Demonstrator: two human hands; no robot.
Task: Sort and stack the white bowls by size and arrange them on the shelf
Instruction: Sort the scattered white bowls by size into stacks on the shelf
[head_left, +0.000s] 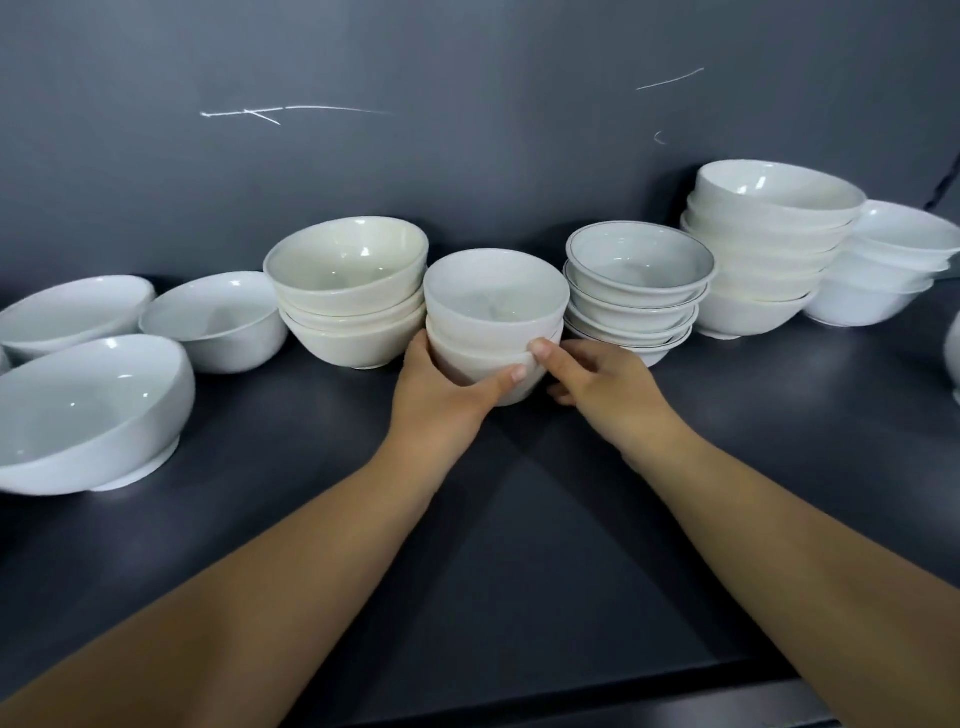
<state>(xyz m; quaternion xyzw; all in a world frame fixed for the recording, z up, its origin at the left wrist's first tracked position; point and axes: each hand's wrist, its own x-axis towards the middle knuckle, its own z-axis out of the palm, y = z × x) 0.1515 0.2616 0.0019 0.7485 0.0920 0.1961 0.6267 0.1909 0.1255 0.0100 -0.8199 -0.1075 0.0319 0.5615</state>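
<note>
A stack of small white bowls (493, 306) stands at the middle of the dark shelf (519, 545). My left hand (441, 395) grips its lower left side, thumb across the front. My right hand (597, 384) holds the right side, thumb on the lower bowl's rim. To the left is a cream bowl stack (348, 291). On the right stand a grey-rimmed bowl stack (636, 291) and a taller stack of bigger bowls (769, 244).
Single white bowls lie at the left: a large one (88, 415) in front, another (72, 314) behind it, a medium one (218, 322) beside them. A further stack (893, 270) sits at far right. The dark back wall (467, 130) rises just behind.
</note>
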